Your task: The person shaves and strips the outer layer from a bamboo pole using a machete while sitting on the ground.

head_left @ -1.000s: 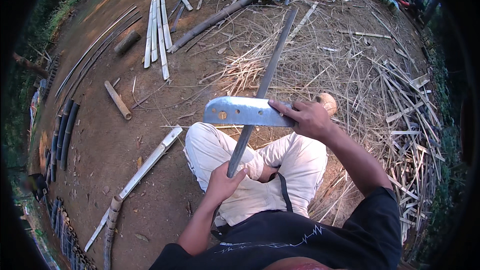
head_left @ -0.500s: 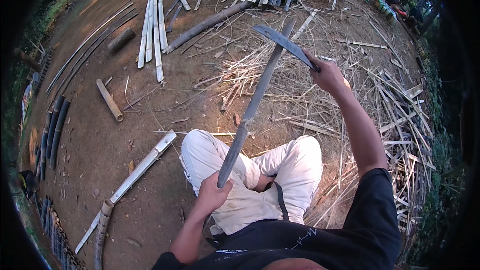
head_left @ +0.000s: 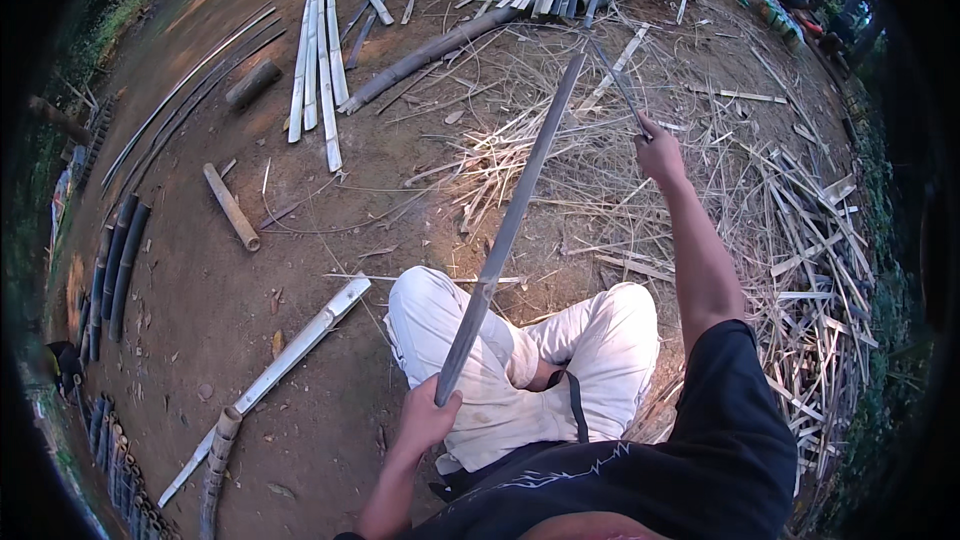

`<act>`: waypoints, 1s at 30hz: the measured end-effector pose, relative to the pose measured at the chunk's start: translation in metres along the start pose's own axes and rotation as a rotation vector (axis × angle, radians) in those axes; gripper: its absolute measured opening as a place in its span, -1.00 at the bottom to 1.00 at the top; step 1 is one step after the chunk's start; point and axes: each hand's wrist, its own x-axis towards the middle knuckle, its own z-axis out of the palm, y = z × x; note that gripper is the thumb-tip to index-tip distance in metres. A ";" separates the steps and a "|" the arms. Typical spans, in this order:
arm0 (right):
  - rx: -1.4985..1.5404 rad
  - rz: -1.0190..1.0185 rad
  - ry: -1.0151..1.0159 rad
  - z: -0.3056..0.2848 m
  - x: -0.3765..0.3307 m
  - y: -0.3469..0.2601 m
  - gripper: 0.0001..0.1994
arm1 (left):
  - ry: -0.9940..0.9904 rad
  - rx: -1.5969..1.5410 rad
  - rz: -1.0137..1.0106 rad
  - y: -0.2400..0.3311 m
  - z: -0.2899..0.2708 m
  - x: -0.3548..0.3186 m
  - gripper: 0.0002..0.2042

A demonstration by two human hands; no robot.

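A long, dark split bamboo strip (head_left: 510,230) slants up and away from my lap. My left hand (head_left: 428,418) is closed around its near end, beside my left thigh. The far end points toward the piles ahead. My right arm reaches forward, and my right hand (head_left: 658,152) grips the handle of a long-bladed knife (head_left: 620,85). The blade appears almost edge-on as a thin dark line, pointing forward and slightly left. It is to the right of the strip's far end, with a gap between them.
Thin shavings (head_left: 560,155) litter the ground ahead, with a heap of bamboo offcuts (head_left: 810,280) at right. Pale split bamboo (head_left: 318,60) and a bamboo pole (head_left: 430,60) lie at far left-centre. Another split piece (head_left: 290,355) rests against a short pole (head_left: 218,470) at left.
The knife blade lay across the strip's far part, broadside; now it has come off to the right and turned edge-on. The strip remains in my left hand, and its joint looks less jagged.
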 end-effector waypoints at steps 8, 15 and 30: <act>0.981 0.689 -0.214 0.088 -0.251 0.011 -0.85 | -1.042 -1.119 -0.245 -0.033 -0.006 0.047 -0.72; 1.126 0.724 -0.208 0.057 -0.326 -0.023 -0.59 | -1.093 -1.074 -0.207 -0.025 0.032 0.073 -0.71; 1.340 0.273 -0.418 0.034 -0.271 -0.104 -0.79 | 0.136 -0.242 0.171 -0.073 0.000 -0.039 -0.43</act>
